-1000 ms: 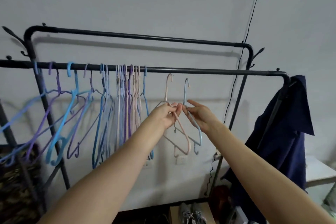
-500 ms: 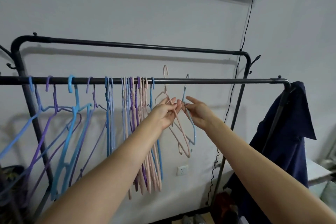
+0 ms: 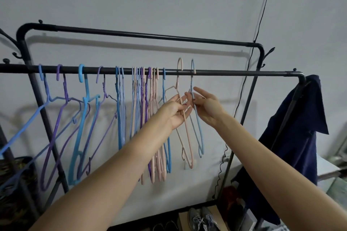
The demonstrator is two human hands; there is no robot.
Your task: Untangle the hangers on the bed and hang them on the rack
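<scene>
While both hooks poke up above the near rail, neither looks seated on it yet, I think. Left hand pinches the pink hanger at its neck; right hand pinches the light blue hanger right beside it. Both hangers run straight up and down, hooks directly above the fingers, so the move is basically a short drop onto the rail.

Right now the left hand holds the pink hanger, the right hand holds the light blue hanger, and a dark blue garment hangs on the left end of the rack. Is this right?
Not fully. In the head view the dark blue garment hangs on the right end of the rack, not the left. The left hand does hold the pink hanger, the right hand the light blue hanger.
</scene>
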